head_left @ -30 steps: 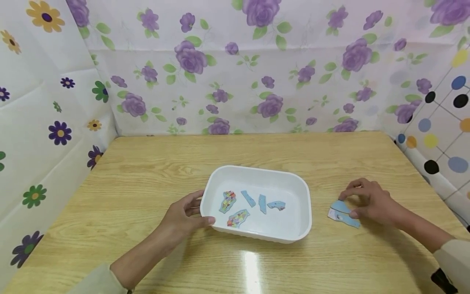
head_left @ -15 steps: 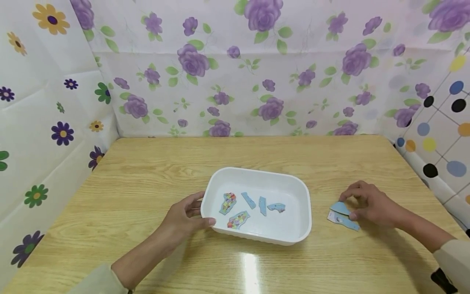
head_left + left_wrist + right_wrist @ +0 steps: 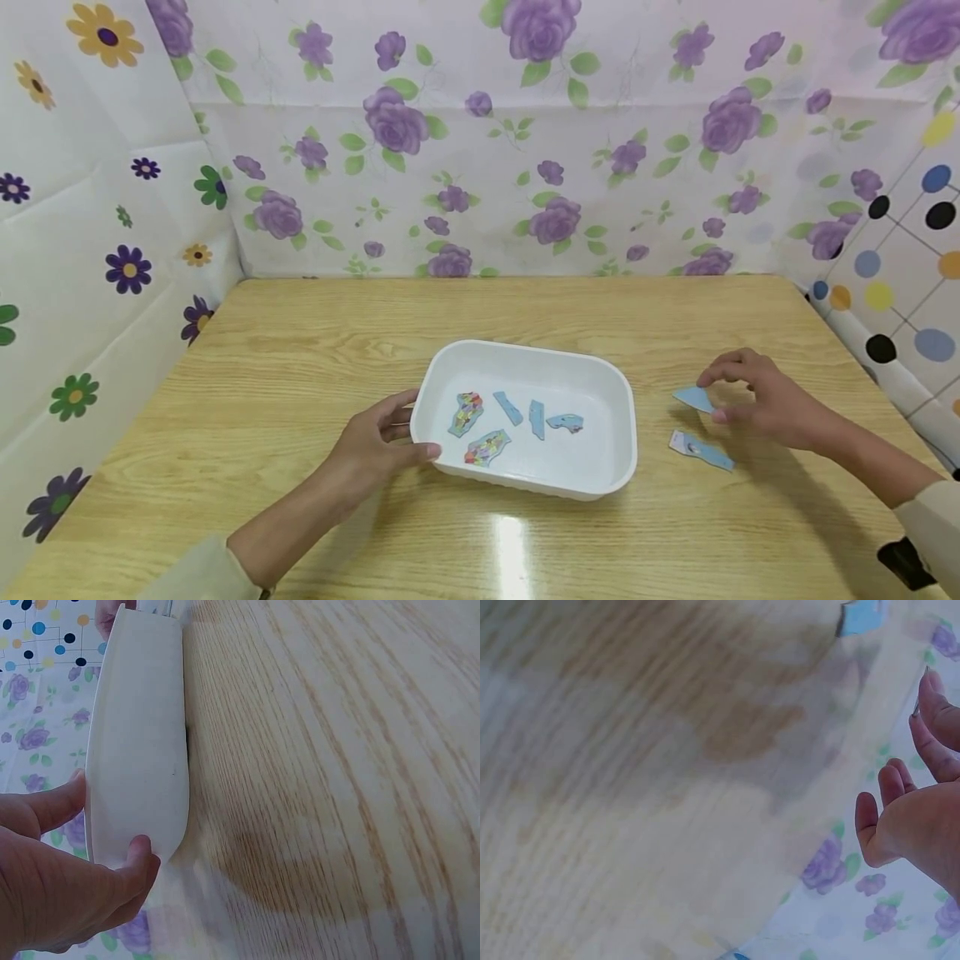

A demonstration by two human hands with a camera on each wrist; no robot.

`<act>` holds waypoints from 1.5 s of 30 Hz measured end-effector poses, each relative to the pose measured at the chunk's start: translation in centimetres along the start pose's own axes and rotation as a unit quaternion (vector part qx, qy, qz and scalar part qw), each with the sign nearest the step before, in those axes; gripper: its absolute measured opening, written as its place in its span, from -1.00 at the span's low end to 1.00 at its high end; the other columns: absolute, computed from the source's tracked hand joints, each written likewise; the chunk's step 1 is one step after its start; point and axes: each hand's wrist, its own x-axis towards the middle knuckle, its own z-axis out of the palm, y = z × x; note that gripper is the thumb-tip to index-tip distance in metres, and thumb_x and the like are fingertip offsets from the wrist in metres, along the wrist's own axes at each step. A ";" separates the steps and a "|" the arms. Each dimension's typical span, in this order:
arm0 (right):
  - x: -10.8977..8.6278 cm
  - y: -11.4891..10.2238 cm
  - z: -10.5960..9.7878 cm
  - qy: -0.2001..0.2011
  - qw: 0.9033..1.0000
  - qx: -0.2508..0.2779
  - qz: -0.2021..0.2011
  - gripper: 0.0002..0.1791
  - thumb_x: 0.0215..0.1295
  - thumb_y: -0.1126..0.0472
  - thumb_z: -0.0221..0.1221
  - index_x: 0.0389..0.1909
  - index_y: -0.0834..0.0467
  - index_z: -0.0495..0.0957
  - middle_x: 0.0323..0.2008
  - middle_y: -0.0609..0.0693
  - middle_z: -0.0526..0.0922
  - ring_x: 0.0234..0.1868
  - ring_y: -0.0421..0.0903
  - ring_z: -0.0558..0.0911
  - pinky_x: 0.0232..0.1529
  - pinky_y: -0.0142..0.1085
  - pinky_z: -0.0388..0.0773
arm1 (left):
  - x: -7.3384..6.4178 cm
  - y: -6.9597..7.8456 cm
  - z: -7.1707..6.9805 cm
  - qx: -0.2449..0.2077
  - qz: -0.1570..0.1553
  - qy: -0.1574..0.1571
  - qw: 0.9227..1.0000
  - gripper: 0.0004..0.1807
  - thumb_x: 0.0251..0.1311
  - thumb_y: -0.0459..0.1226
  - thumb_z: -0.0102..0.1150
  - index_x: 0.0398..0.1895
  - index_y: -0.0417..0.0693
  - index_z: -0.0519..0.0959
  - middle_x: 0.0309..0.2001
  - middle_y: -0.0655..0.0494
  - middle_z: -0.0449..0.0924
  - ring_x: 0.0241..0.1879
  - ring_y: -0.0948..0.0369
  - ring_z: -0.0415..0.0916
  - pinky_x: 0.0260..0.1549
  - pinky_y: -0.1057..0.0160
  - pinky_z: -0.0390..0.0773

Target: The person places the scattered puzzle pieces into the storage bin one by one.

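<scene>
My left hand [image 3: 375,446] grips the left end of a white plastic tray [image 3: 592,454], thumb on the rim. The left wrist view shows fingers against the tray's outer wall [image 3: 139,735]. To the right of the tray, my right hand [image 3: 765,408] pinches a light-blue puzzle piece [image 3: 693,399] between thumb and fingertips, held just above the table. Below it lies a second blue puzzle piece [image 3: 701,451] with a pale printed end. In the right wrist view the pinched piece is seen nearly edge-on at the fingertips.
Inside the tray lie several flat puzzle pieces: two multicoloured ones [image 3: 467,414] at the left and blue strips [image 3: 537,419] toward the middle. The wood-grain table [image 3: 337,333] ends against a flowered cloth [image 3: 465,167] behind. Patterned cloths also hang at both sides.
My right hand has lifted the light-blue piece off the other blue piece and moved it slightly away, leaving a gap between them. The left hand and tray hold still.
</scene>
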 end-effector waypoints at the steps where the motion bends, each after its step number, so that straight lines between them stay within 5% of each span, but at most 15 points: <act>1: 0.1 -0.2 -0.1 0.002 1.000 -0.001 0.001 -0.68 0.16 0.32 0.32 -0.06 0.12 0.54 0.10 0.23 0.31 0.12 0.24 0.26 -0.12 0.30 0.33 | 0.0 0.0 0.0 0.000 -0.001 0.000 1.000 -0.17 0.00 -0.28 0.45 0.38 0.02 0.28 0.18 -0.08 0.44 0.16 0.03 0.44 0.08 0.07 0.53; 10: 0.4 -1.2 -0.3 0.005 1.000 -0.002 -0.006 -0.68 0.17 0.31 0.32 -0.05 0.10 0.54 0.10 0.20 0.33 0.14 0.25 0.25 -0.12 0.29 0.33 | 0.1 0.0 0.0 -0.001 -0.003 0.004 1.000 -0.17 0.00 -0.28 0.46 0.38 0.00 0.28 0.18 -0.08 0.45 0.15 0.04 0.45 0.07 0.09 0.54; 20: 1.2 -3.4 -0.6 0.002 1.000 -0.005 -0.021 -0.68 0.21 0.27 0.30 -0.02 0.06 0.52 0.14 0.15 0.31 0.18 0.20 0.24 -0.09 0.06 0.29 | 0.1 0.1 0.1 0.005 -0.009 0.013 1.000 -0.17 -0.02 -0.29 0.47 0.37 0.01 0.29 0.16 -0.06 0.46 0.14 0.05 0.45 0.08 0.08 0.53; 29: 1.7 -5.2 -0.4 -0.009 0.999 0.007 -0.043 -0.65 0.23 0.22 0.29 0.02 -0.04 0.53 0.17 0.02 0.35 0.13 -0.27 0.21 -0.07 -0.03 0.34 | 0.1 0.1 0.1 0.008 -0.006 0.014 1.000 -0.16 -0.03 -0.29 0.47 0.37 0.00 0.29 0.16 -0.08 0.46 0.14 0.04 0.46 0.07 0.07 0.53; 38: 2.8 -7.9 0.5 -0.051 0.996 0.054 -0.051 -0.66 0.23 0.15 0.29 0.02 -0.08 0.53 0.17 0.01 0.37 0.19 0.01 0.28 0.00 0.04 0.35 | 0.0 0.1 0.1 0.008 -0.007 0.017 1.000 -0.16 -0.03 -0.30 0.47 0.37 -0.01 0.29 0.16 -0.07 0.46 0.13 0.05 0.46 0.07 0.06 0.53; 45: 3.7 -9.4 1.9 -0.076 0.992 0.083 -0.058 -0.65 0.15 0.10 0.35 -0.03 -0.11 0.56 0.16 0.01 0.39 0.15 -0.08 0.31 0.01 0.05 0.35 | -0.1 0.1 0.1 0.004 -0.007 0.013 1.000 -0.16 -0.03 -0.30 0.47 0.37 -0.01 0.29 0.15 -0.08 0.46 0.12 0.05 0.47 0.07 0.06 0.53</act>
